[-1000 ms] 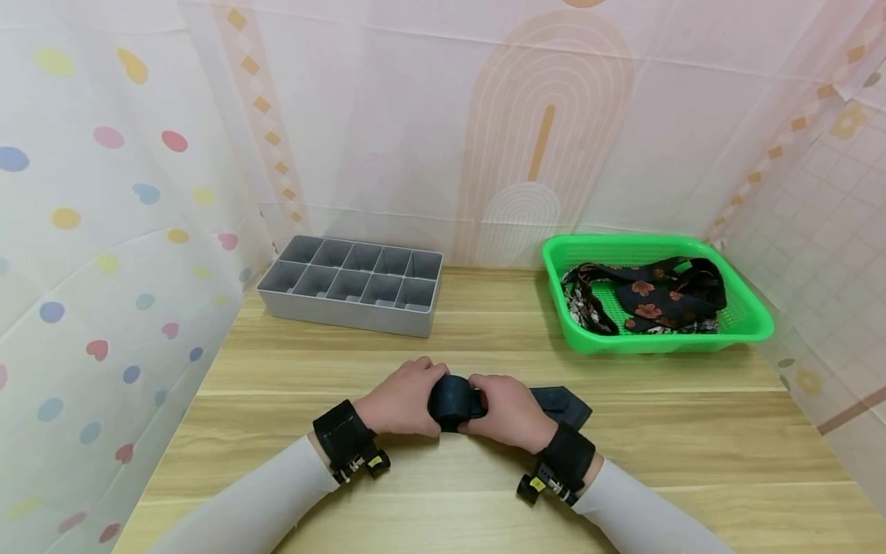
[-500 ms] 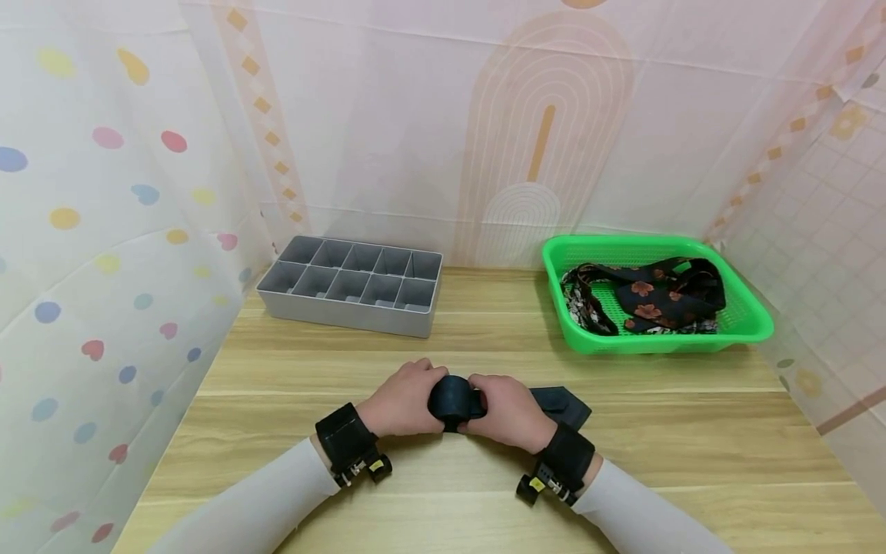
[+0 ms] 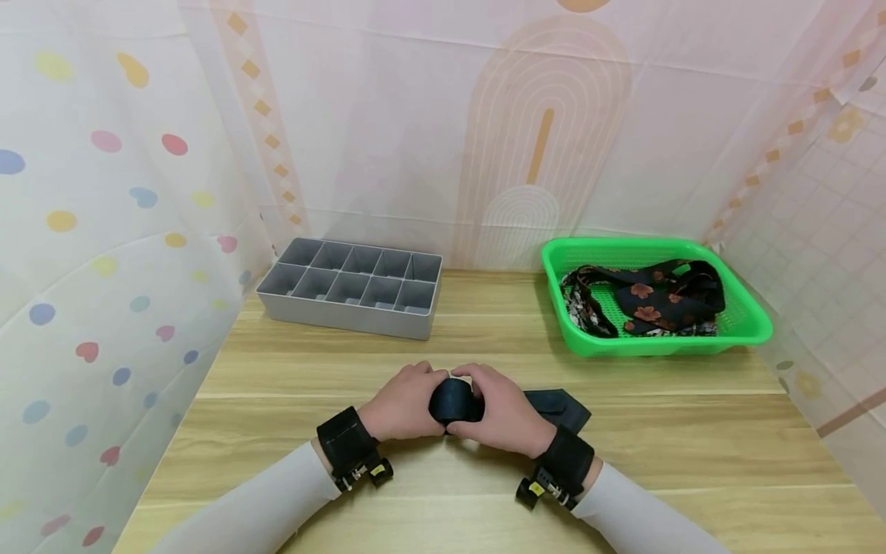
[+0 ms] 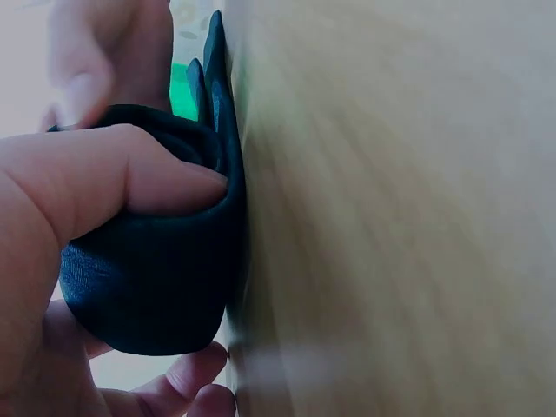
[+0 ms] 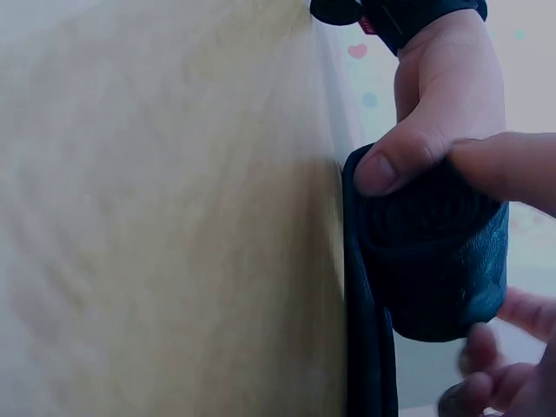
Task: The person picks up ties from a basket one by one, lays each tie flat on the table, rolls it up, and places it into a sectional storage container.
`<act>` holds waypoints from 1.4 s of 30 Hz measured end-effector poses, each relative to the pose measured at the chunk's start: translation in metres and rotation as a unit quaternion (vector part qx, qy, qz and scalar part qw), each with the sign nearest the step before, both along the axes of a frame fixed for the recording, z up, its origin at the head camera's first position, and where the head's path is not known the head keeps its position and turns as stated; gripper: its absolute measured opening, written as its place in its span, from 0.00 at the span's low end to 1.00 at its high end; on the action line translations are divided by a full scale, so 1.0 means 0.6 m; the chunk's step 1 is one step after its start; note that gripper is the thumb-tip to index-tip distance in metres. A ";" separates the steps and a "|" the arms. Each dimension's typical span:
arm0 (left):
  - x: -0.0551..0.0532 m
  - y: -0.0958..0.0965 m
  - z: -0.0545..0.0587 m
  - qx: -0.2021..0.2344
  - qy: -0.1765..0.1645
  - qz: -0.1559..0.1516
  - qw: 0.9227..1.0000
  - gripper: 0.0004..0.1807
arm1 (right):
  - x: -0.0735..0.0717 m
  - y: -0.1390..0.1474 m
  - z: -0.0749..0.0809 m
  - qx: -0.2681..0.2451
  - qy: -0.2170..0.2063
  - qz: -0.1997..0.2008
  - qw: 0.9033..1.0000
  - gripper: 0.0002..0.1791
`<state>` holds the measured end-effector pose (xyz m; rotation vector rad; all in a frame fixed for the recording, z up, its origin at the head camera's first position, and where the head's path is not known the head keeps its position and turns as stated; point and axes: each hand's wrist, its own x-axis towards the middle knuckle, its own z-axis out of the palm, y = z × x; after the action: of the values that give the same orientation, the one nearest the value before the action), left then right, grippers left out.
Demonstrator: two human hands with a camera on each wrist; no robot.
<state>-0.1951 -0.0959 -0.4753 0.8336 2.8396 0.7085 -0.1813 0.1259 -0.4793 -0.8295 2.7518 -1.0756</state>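
Observation:
A dark navy necktie [image 3: 451, 401] is wound into a thick roll on the table, its spiral side visible in the right wrist view [image 5: 430, 213]. Its flat pointed end [image 3: 564, 408] stretches off to the right. My left hand [image 3: 404, 400] grips the roll from the left, the thumb [image 4: 165, 178] pressed against its edge. From the right, my right hand [image 3: 508, 408] curves round the roll, with thumb [image 5: 508, 165] and fingers on opposite edges. The palm and forearm cover part of the tie's flat length.
A grey divided box [image 3: 349, 319] stands at the back left of the wooden table [image 3: 443, 508]. At the back right, a green basket [image 3: 664, 346] holds patterned neckties [image 3: 644, 300], one with orange flowers. A patterned curtain hangs behind.
My right hand has shifted slightly left and spread its thumb and forefinger wider over the roll. The left hand keeps its hold, almost in the same place.

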 end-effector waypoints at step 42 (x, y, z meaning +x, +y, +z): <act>0.003 -0.001 0.026 0.006 0.036 0.033 0.999 0.25 | -0.003 0.002 -0.006 0.074 0.036 -0.044 0.996 0.21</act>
<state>-0.1931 -0.0967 -0.4597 0.7859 2.9418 0.7188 -0.1830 0.1269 -0.4829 -0.7486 2.9108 -0.8571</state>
